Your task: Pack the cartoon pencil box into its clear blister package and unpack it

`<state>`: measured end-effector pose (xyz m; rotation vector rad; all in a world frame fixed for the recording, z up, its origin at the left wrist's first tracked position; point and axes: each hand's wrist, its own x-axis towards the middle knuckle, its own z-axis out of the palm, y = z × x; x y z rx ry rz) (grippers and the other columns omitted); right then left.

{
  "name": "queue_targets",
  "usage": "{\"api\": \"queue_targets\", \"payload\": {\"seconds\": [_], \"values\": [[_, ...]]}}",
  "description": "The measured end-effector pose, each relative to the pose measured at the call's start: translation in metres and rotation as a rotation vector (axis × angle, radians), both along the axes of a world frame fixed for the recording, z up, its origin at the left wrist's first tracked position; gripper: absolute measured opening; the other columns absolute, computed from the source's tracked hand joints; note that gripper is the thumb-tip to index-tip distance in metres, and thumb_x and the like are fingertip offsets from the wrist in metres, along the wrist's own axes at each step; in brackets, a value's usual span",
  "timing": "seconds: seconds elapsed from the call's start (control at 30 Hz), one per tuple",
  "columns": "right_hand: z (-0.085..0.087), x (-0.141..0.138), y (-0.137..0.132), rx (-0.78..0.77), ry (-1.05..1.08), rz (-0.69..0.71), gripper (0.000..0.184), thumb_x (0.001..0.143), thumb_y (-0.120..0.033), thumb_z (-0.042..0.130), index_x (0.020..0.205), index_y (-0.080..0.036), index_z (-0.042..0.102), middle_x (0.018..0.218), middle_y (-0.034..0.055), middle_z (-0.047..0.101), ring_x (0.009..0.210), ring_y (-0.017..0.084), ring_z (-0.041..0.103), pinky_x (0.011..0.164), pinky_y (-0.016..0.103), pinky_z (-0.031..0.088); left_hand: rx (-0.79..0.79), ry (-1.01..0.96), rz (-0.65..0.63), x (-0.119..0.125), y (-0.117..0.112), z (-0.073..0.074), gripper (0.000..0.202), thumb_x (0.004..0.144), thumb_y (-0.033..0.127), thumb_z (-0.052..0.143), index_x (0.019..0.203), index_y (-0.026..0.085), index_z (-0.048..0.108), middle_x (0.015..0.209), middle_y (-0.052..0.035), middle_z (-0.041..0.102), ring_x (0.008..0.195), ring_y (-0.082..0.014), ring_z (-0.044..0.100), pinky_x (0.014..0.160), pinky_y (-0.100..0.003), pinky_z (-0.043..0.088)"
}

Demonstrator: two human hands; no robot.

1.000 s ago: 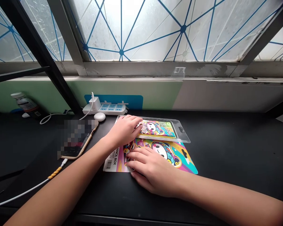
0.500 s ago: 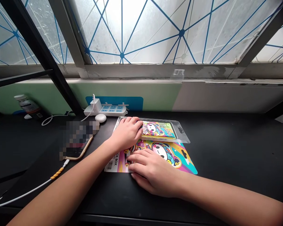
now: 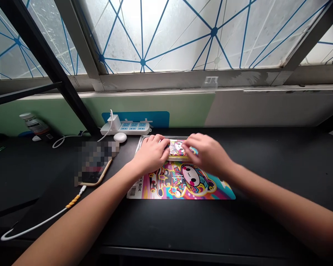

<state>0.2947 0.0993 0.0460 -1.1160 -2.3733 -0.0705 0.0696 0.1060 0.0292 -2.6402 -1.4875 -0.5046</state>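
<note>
A colourful pencil box point(image 3: 177, 147) sits in a clear plastic blister tray point(image 3: 140, 143) at the back of the black desk point(image 3: 266, 177). My left hand point(image 3: 151, 154) rests on the tray's left end, fingers curled over the box. My right hand point(image 3: 208, 153) lies on the right part of the box, fingers bent toward the left hand and slightly blurred. In front of both lies the flat printed card insert point(image 3: 180, 183) with a cartoon figure and the words "PENCIL BOX", uncovered.
A phone point(image 3: 96, 166) on a white charging cable point(image 3: 39, 221) lies to the left. A white power strip point(image 3: 126, 128), a small white case point(image 3: 120, 137) and a bottle point(image 3: 34, 123) stand along the back wall under the window.
My right hand lifted off the card insert and moved back onto the pencil box. The left hand stayed on the tray's left end. The camera view shifted slightly.
</note>
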Motion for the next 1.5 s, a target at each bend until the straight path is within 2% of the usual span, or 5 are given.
{"api": "queue_targets", "payload": {"seconds": [0.17, 0.47, 0.93, 1.27, 1.5], "values": [[0.003, 0.041, 0.045, -0.266, -0.073, -0.09, 0.041, 0.087, -0.058, 0.061, 0.098, -0.021, 0.074, 0.105, 0.0125, 0.069, 0.098, 0.031, 0.064, 0.082, 0.043, 0.052, -0.018, 0.003, -0.009, 0.001, -0.001, 0.003, 0.032, 0.104, 0.034, 0.04, 0.127, 0.023, 0.06, 0.134, -0.0089, 0.061, 0.121, -0.0291, 0.053, 0.101, -0.049, 0.044], [0.011, 0.051, 0.047, -0.526, -0.163, -0.085, 0.072, 0.068, -0.073, 0.072, 0.121, -0.025, 0.07, 0.125, 0.0147, 0.058, 0.117, 0.039, 0.055, 0.097, 0.051, 0.048, -0.072, -0.013, -0.007, 0.001, -0.001, 0.006, 0.032, 0.103, 0.034, 0.041, 0.126, 0.023, 0.06, 0.134, -0.0094, 0.061, 0.124, -0.0313, 0.052, 0.108, -0.055, 0.037], [0.012, 0.045, 0.033, -0.451, -0.141, -0.096, 0.054, 0.076, -0.063, 0.072, 0.112, -0.024, 0.063, 0.119, 0.0123, 0.064, 0.108, 0.033, 0.059, 0.09, 0.046, 0.05, -0.144, -0.093, -0.029, -0.047, 0.027, 0.018, 0.046, 0.096, 0.057, 0.055, 0.124, 0.022, 0.066, 0.126, -0.01, 0.063, 0.117, -0.0277, 0.06, 0.099, -0.04, 0.049], [-0.003, 0.041, 0.032, -0.192, -0.057, -0.013, 0.036, 0.075, -0.044, 0.079, 0.094, -0.024, 0.054, 0.118, 0.0105, 0.065, 0.111, 0.033, 0.06, 0.105, 0.057, 0.038, -0.056, -0.133, -0.039, -0.048, 0.028, 0.015, 0.048, 0.092, 0.056, 0.064, 0.125, 0.021, 0.063, 0.124, -0.0105, 0.068, 0.117, -0.031, 0.059, 0.101, -0.048, 0.046], [0.019, 0.034, 0.008, 0.075, 0.072, 0.086, 0.013, 0.091, -0.025, 0.063, 0.098, -0.023, 0.053, 0.109, 0.0119, 0.062, 0.097, 0.028, 0.06, 0.086, 0.047, 0.051, 0.096, -0.201, -0.107, -0.052, -0.004, 0.041, 0.03, 0.088, 0.041, 0.075, 0.11, 0.022, 0.067, 0.112, -0.0081, 0.068, 0.107, -0.0262, 0.062, 0.095, -0.042, 0.051]]}}
